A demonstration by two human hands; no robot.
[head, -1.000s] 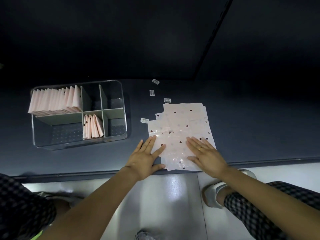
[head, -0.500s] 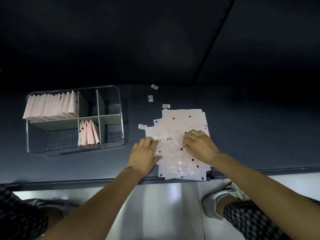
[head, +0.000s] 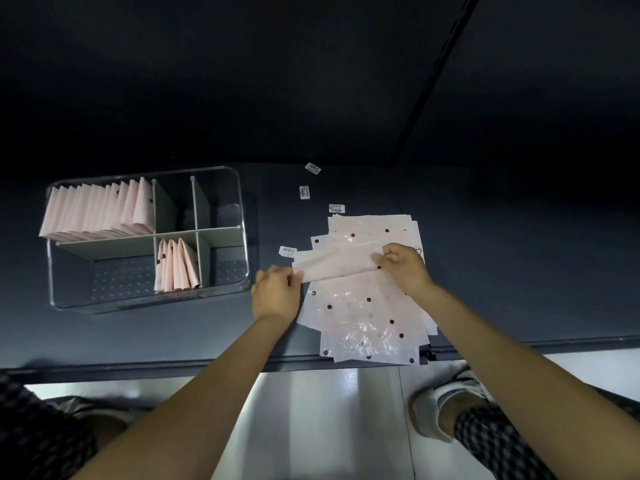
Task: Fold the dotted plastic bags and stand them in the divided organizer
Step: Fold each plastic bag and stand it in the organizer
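A loose pile of pale pink dotted plastic bags point(head: 367, 313) lies on the dark table, near its front edge. The top bag point(head: 337, 265) is lifted and doubled over above the pile. My left hand point(head: 275, 294) pinches its left end and my right hand point(head: 403, 266) pinches its right end. To the left stands the clear divided organizer point(head: 242, 216). Several folded bags point(head: 100, 213) stand in its back left compartment. Several more folded bags point(head: 176, 265) stand in the front middle compartment.
Small white barcode labels point(head: 304, 192) lie scattered on the table behind the pile, and one label point(head: 287, 251) lies left of it. The table's front edge point(head: 173, 365) runs below my hands. My shoe point(head: 440, 407) and the light floor show beneath.
Both hands lay flat on the pile a second ago. They have since pinched the top bag's ends and lifted it, folding it over away from me.
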